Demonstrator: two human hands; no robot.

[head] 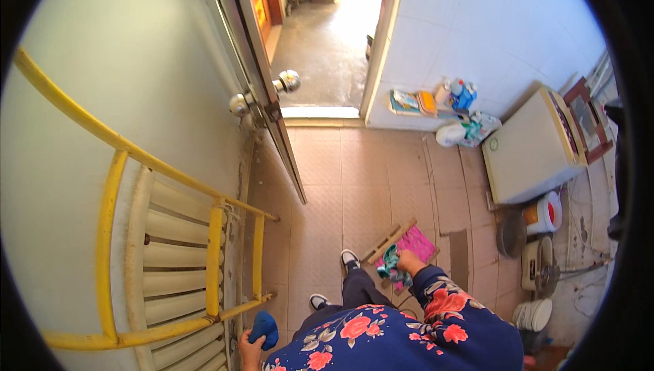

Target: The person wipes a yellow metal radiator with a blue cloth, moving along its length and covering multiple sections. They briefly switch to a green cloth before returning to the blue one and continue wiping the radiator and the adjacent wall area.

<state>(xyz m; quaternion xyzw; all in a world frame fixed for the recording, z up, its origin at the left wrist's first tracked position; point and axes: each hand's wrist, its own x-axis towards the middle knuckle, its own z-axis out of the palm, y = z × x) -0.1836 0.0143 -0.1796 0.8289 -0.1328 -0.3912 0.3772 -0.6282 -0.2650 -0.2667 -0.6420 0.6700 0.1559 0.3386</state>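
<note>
My left hand (251, 346) is at the lower left, gripping a dark blue cloth item (264, 330) near the foot of a yellow metal ladder-like frame (212, 253). My right hand (410, 261) is closed on a bunched green patterned cloth (389, 260), low over a small folding stool (419, 242) with a pink woven seat. The stool stands on the tiled floor beside my shoe. How the cloth touches the seat cannot be told.
An open door (265, 79) with round knobs stands ahead on the left, by the doorway. A white radiator (179, 258) is behind the yellow frame. A washing machine (534, 151), buckets (544, 215) and a basin (511, 233) line the right wall. Bottles (462, 94) stand by the far wall.
</note>
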